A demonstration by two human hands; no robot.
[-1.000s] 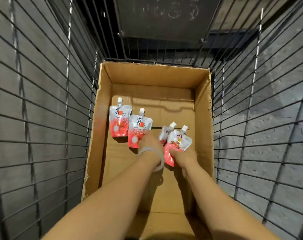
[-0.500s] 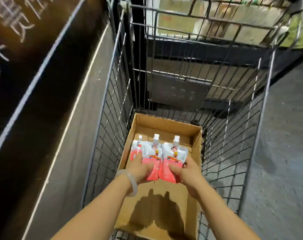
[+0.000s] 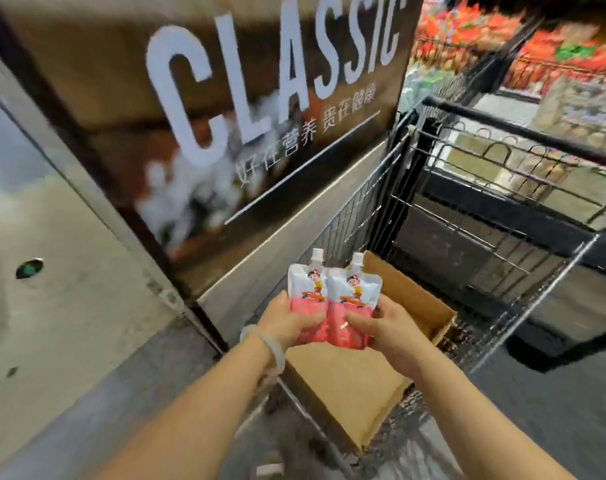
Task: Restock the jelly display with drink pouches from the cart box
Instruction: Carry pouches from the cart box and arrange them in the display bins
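Supermarket aisle, big "CLASSIC" sign (image 3: 270, 88) filling the upper left of the frame, wire cart (image 3: 502, 216) at centre right.

Both hands grasp drink pouches (image 3: 332, 303) side by side above the cardboard box (image 3: 350, 386) in the cart: left hand (image 3: 287, 323) clutching one, right hand (image 3: 381, 327) the other, spouts up. Pouches are out of the box but not yet shelved; the jelly display isn't identifiable, and I can't see whether more remain in the box.

Shop: wire cart (image 3: 502, 216), stocked shelves (image 3: 467, 36)
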